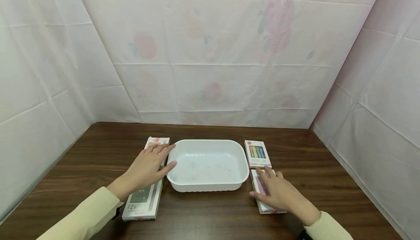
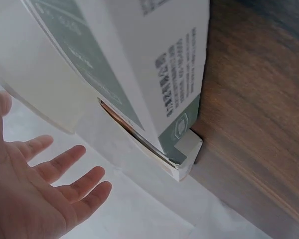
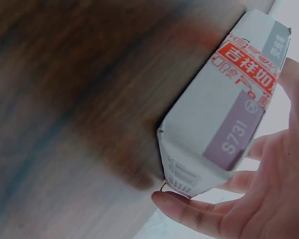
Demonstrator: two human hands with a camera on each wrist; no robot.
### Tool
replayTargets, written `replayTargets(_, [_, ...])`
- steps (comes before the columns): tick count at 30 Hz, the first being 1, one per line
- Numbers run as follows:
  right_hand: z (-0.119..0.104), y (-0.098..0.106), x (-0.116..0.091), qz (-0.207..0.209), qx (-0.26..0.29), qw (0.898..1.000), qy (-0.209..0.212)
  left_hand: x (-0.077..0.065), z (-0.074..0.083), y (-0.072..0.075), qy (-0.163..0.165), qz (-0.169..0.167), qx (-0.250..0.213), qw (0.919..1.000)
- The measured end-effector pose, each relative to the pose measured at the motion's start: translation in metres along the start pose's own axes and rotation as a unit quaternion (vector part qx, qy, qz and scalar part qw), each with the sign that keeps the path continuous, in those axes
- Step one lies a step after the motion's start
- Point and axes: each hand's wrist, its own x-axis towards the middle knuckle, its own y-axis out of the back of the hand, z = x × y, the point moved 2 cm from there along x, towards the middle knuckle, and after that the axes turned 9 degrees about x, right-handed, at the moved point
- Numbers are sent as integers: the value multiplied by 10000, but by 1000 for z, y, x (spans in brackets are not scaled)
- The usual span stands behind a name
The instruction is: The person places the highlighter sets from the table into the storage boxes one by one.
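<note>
My left hand (image 1: 147,165) reaches over two flat boxes left of the white plastic tray, its fingers spread and fingertips by the tray's left rim. Under the wrist lies a white-and-green box (image 1: 139,205) marked 12; behind it, a white box with a red seal (image 1: 158,140) is partly covered by the fingers. To the tray's right, my right hand (image 1: 279,192) hovers low with loosely spread fingers over a white-and-purple box (image 3: 204,109), which bears a red seal and "S731". One finger overlaps that box's barcode side in the right wrist view.
The white tray (image 1: 210,188) stands between the hands with nothing in it. A small box with coloured sticks pictured on it (image 1: 257,152) lies behind the purple one. Everything rests on a dark wood table (image 1: 210,218), enclosed by white cloth (image 1: 210,50) at the back and sides.
</note>
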Motion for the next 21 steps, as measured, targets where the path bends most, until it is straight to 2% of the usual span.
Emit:
replayTargets(10, [-3,1,1,-109,94,9999,-92,4,3,-6,-35,-142,90,9999])
replayTargets(21, [-6,0,3,36,-29,9997,-227,4,4,-9,-13,-250,-23,9997])
